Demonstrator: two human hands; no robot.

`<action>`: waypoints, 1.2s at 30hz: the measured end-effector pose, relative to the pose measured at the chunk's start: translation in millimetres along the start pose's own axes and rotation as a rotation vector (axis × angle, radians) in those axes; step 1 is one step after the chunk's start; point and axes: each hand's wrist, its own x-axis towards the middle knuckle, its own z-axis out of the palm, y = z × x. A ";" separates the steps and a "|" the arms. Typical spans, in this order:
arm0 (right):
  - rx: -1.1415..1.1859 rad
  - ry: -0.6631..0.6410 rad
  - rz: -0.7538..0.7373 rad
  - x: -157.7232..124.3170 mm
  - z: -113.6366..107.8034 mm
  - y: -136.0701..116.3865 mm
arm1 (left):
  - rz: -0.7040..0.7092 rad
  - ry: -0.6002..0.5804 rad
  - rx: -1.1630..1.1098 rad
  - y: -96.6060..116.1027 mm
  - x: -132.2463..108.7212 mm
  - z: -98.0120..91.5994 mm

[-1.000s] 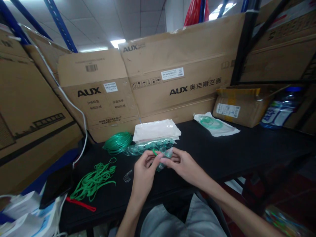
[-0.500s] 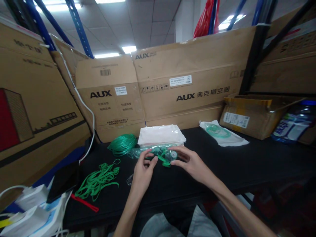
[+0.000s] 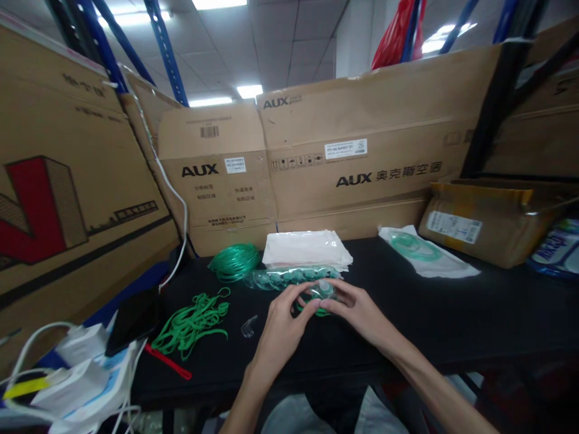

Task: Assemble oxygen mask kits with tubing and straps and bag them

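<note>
Between my two hands is a clear plastic oxygen mask [image 3: 324,290] with a green elastic strap below it. My left hand [image 3: 289,313] curls its fingers around the left side of the mask. My right hand [image 3: 357,307] grips the right side, and its thumb meets the left one in front. Just behind lies a row of nested clear green masks [image 3: 289,277]. White packets [image 3: 307,249] are stacked beyond them. Left of my hands are a tangle of green elastic straps [image 3: 192,325] and a few small metal strips [image 3: 248,327].
A coil of green tubing [image 3: 234,262] sits behind the straps. On the right are a white packet with tubing [image 3: 429,256], a cardboard box [image 3: 479,229] and a blue-labelled bottle [image 3: 558,250]. A phone [image 3: 133,322], chargers [image 3: 79,374] and a red strip [image 3: 169,361] lie left.
The mask has come nearer to me, away from the nested row. My hands have drawn together and closed around it, and the view has turned slightly left.
</note>
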 end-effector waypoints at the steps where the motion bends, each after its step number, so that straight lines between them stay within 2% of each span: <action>1: 0.001 0.011 0.009 0.1 0.1 0.2 | -0.004 -0.010 0.009 0.6 -1.1 -0.1; 4: 0.005 0.075 0.039 2.8 -3.8 -1.4 | -0.017 -0.059 0.050 1.5 -4.3 -4.6; 8: -0.017 0.157 0.055 8.2 -11.0 -5.6 | -0.038 -0.094 0.122 1.1 -4.5 -20.7; 14: -0.213 0.096 0.105 10.2 -8.9 0.8 | -0.099 -0.016 0.247 -8.2 2.2 -49.4; 18: -0.191 0.085 0.141 12.5 -7.4 4.5 | -0.125 0.057 0.463 -19.9 8.4 -79.5; 20: -0.157 0.081 0.137 13.3 -7.9 5.0 | -0.172 0.099 0.675 -24.1 19.7 -101.2; 22: -0.141 0.071 0.130 13.6 -8.5 5.5 | -0.209 0.116 0.787 -28.5 39.5 -122.2; 25: -0.142 0.052 0.124 13.3 -8.8 5.7 | -0.260 0.045 0.902 -40.4 79.4 -141.2; 30: -0.103 0.028 0.113 12.5 -8.5 2.9 | -0.406 -0.165 1.036 -78.4 134.3 -138.4; 33: -0.094 0.026 0.085 11.9 -9.0 2.3 | -0.460 -0.226 1.078 -97.9 147.2 -136.5; 36: -0.116 0.037 0.070 10.8 -9.3 2.0 | -0.473 -0.220 1.083 -106.2 150.2 -145.3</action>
